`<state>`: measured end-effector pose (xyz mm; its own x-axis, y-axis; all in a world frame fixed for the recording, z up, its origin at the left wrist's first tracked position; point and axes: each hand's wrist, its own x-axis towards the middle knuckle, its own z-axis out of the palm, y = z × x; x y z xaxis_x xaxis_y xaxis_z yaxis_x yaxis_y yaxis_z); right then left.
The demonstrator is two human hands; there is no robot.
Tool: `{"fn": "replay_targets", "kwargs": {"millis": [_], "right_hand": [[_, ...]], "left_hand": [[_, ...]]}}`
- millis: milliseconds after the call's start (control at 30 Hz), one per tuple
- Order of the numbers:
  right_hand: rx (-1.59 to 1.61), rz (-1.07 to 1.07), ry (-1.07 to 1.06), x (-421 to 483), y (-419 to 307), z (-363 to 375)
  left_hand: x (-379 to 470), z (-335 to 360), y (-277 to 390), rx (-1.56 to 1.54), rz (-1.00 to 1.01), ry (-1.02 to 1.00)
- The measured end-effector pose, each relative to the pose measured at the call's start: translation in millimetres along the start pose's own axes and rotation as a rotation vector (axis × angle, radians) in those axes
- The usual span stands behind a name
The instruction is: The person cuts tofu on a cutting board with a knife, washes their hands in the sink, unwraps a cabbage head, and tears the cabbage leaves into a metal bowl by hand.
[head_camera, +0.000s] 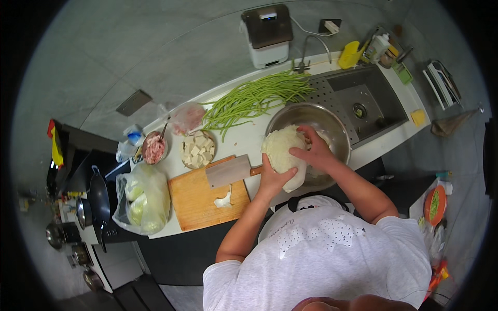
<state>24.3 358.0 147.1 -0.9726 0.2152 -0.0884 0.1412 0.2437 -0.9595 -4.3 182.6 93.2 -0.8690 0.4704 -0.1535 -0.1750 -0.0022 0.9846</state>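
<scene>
Between both hands, above a large stainless steel bowl [341, 128], is a pale Chinese cabbage [283, 149]. My left hand [275, 178] supports it from the lower left side, thumb across the leaves. Fingers of my right hand [316, 151] press against its right side. Some pale pieces lie inside the bowl, partly hidden by the hands. Left of them, a cleaver [227, 171] rests on the upper part of a wooden cutting board [190, 202], its handle reaching toward my left hand. A white cabbage scrap [224, 200] lies on the board.
Long green beans [253, 99] spread behind the bowl. Tofu cubes [197, 149] and raw meat [154, 148] fill bowls at left, near a plastic bag of cabbages [142, 202]. A sink [365, 105] lies at right; a black wok [99, 196] sits far left.
</scene>
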Motion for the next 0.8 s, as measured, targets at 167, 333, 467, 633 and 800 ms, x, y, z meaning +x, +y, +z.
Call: {"fn": "replay_targets", "kwargs": {"millis": [167,333,467,633,800], "right_hand": [[-0.115,-0.158,-0.09,19.9,16.1,-44.4],[0.012,0.037,-0.116,31.1,40.6,-47.3],[0.223,0.086,0.227,35.3,64.5,-34.5],[0.382,0.146,0.268,38.7,48.3,-47.3],[-0.181,0.158,0.054,54.6,59.5,-94.0]], "left_hand": [[13.0,9.0,-10.7,-0.061,0.036,-0.172],[17.1,-3.0,-10.3,0.115,-0.073,-0.297],[12.2,3.2,-9.9,-0.157,-0.211,-0.289],[-0.5,-2.7,-27.5,-0.407,-0.289,-0.161],[-8.8,-29.3,-38.9,-0.543,-0.307,-0.151]]}}
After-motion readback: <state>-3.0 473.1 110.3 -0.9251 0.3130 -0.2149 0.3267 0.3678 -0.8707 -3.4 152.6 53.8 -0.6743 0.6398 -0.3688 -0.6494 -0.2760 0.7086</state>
